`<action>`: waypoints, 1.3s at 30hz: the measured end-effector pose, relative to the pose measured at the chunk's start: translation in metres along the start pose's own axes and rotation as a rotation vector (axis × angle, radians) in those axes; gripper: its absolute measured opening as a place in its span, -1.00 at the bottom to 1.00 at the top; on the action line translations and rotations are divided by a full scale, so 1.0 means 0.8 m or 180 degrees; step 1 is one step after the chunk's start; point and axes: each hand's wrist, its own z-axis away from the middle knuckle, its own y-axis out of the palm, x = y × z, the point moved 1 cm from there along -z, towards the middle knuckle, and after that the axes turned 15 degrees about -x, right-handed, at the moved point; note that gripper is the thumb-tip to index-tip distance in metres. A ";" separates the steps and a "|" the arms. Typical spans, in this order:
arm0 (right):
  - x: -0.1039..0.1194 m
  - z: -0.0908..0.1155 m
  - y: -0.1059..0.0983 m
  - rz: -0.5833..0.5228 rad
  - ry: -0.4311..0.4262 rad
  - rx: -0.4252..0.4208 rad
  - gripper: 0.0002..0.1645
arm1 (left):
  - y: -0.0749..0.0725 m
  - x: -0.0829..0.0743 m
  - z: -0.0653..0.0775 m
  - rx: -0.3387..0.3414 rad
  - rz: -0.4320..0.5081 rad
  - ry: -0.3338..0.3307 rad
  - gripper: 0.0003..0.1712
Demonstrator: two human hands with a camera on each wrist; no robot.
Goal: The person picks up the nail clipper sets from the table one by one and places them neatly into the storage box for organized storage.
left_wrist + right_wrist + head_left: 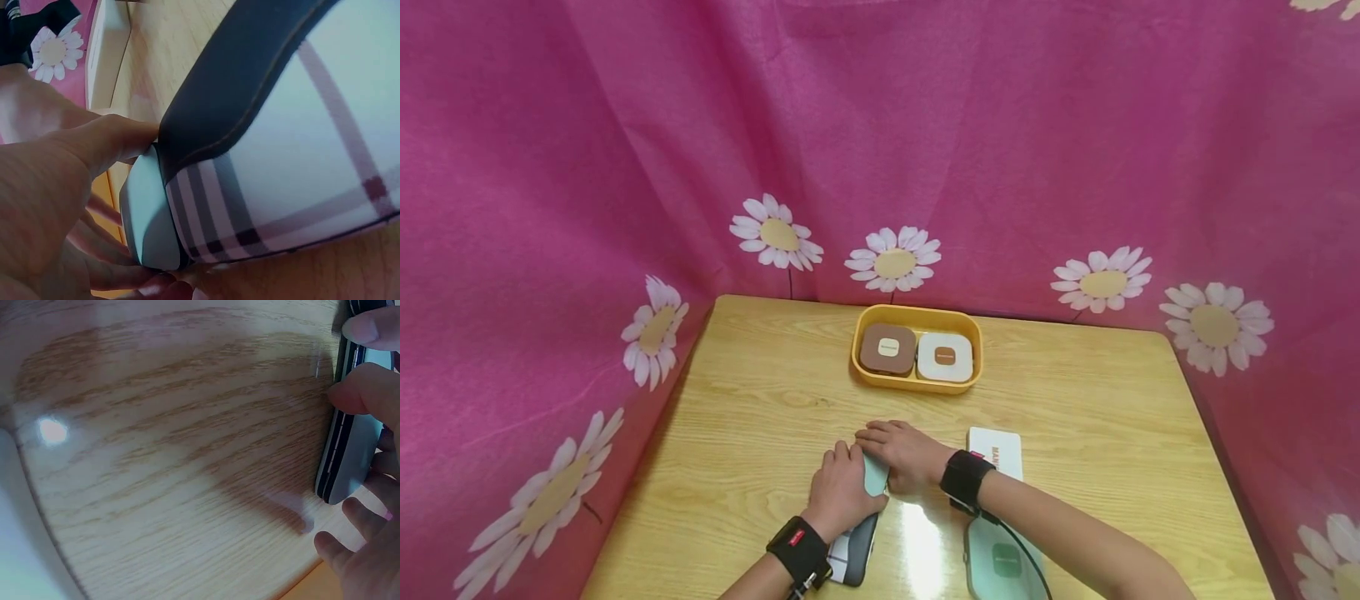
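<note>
Hands (842,492) (906,454) round a pale-green case (875,476), wooden table (760,400) beneath, pink daisy cloth (925,125) behind

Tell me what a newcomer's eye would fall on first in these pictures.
Most likely the bright pink cloth first, its big white daisies around the back and sides of the wooden table. Next, the yellow tray near the table's far edge, holding a brown box on the left and a white box on the right. Then, closer in, the left hand and right hand gripping a slim mint and plaid object.
</note>
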 end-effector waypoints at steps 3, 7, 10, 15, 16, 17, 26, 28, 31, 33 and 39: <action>-0.001 -0.002 0.002 -0.0095 -0.0021 -0.0034 -0.13 | 0.000 -0.003 0.001 -0.0067 0.0013 -0.0010 0.01; -0.002 -0.006 0.001 -0.0205 -0.0028 -0.0083 -0.17 | 0.003 -0.005 0.001 -0.0054 0.0063 -0.0048 0.01; -0.003 -0.008 -0.001 -0.0148 -0.0012 -0.0080 -0.17 | 0.006 -0.005 0.000 -0.0048 0.0086 -0.0041 0.00; -0.007 -0.008 -0.003 -0.0022 -0.0013 -0.0088 -0.18 | 0.008 -0.005 -0.003 -0.0006 0.0132 0.0007 -0.05; -0.008 -0.008 -0.004 -0.0003 -0.0007 -0.0084 -0.19 | 0.008 -0.005 -0.004 0.0017 0.0138 0.0015 -0.06; -0.009 -0.007 -0.005 0.0013 -0.0003 -0.0085 -0.19 | 0.008 -0.005 -0.005 0.0043 0.0141 0.0021 -0.07; -0.010 0.000 -0.005 0.0086 -0.0017 -0.0113 -0.26 | 0.006 -0.009 -0.004 0.0058 0.0066 0.0276 -0.13; -0.010 0.003 -0.006 0.0107 -0.0004 -0.0142 -0.27 | 0.005 -0.010 -0.003 0.0030 0.0001 0.0387 -0.12; -0.008 0.008 -0.006 0.0099 0.0061 -0.0146 -0.29 | 0.004 -0.011 0.000 0.0011 -0.0092 0.0518 -0.14; -0.008 0.011 -0.007 0.0064 0.0140 -0.0140 -0.29 | 0.003 -0.011 0.000 -0.0024 -0.0119 0.0575 -0.18; -0.012 0.020 -0.016 0.0040 0.0380 -0.0207 -0.34 | -0.003 -0.011 -0.007 -0.0147 -0.0025 0.0697 -0.28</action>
